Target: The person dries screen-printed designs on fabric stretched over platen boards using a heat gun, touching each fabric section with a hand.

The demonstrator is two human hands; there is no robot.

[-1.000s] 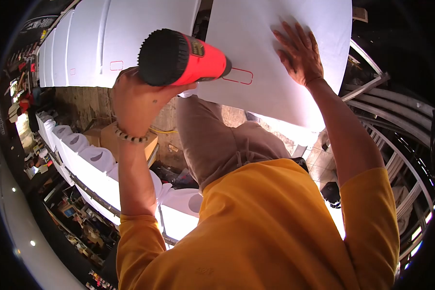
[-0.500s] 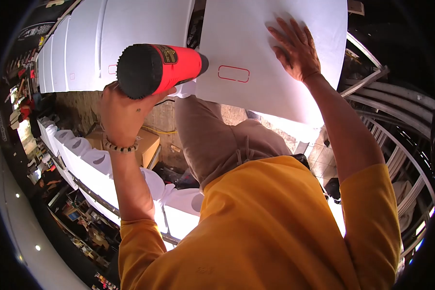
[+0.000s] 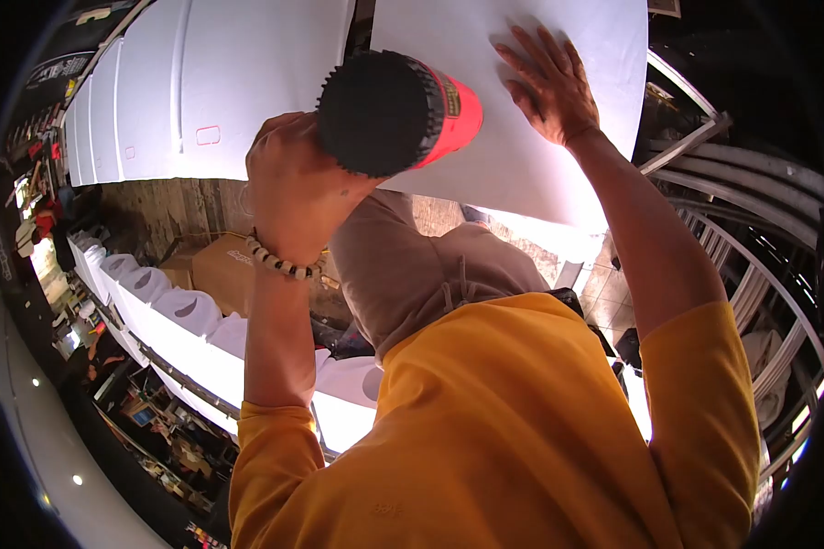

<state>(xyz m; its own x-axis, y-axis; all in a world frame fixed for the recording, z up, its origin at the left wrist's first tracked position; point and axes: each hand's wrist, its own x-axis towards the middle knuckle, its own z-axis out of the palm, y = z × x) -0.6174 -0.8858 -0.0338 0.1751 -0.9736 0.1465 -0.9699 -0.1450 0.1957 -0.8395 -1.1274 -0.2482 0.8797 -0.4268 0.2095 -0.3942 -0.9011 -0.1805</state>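
Note:
A red and black heat-gun-like tool (image 3: 456,108) is gripped in my left hand (image 3: 298,178), its round black rear end facing the camera and its red body angled to the right. The tool hides part of the white panel (image 3: 439,37) behind it. On that panel my right hand (image 3: 554,87) lies flat with its fingers spread. A beaded bracelet (image 3: 284,263) circles my left wrist. To the left stand more white panels (image 3: 261,82), one bearing a small red outlined rectangle (image 3: 209,135).
White rolls (image 3: 185,311) line the lower left, beside a cardboard box (image 3: 222,272). Curved pale rails (image 3: 746,174) and a metal frame stand at the right. Cluttered shelves (image 3: 160,425) show at the far left.
My left hand has moved right with the tool, whose body now covers the red outline on the near panel. My right hand keeps its place on the panel, while the view has shifted slightly.

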